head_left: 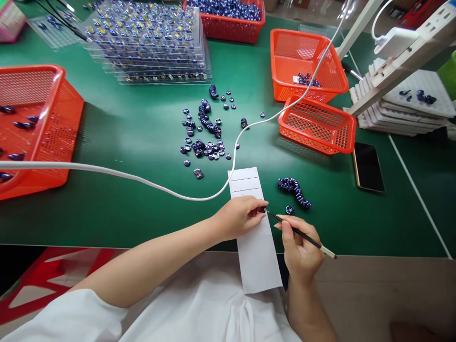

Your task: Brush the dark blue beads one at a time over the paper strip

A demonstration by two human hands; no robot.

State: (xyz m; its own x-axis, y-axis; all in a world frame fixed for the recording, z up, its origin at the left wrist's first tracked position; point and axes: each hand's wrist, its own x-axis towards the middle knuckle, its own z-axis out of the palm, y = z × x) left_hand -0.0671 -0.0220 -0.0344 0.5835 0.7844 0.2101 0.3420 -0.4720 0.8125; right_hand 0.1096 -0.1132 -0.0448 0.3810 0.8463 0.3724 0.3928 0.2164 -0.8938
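The left hand (237, 217) pinches a small dark piece (263, 209) between its fingers, over a paper strip (259, 266) near the table's (142, 123) front edge. Just right, the right hand (301, 249) grips a slim black tool (309, 239) pen-fashion, tip at the piece, shaft slanting back toward that edge.

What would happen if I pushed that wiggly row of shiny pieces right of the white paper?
The wiggly row of shiny pieces would probably come apart, since it looks like many little bits leaning together. They might slide easily, being glossy. Each is likely light, looking tiny beside the right hand.
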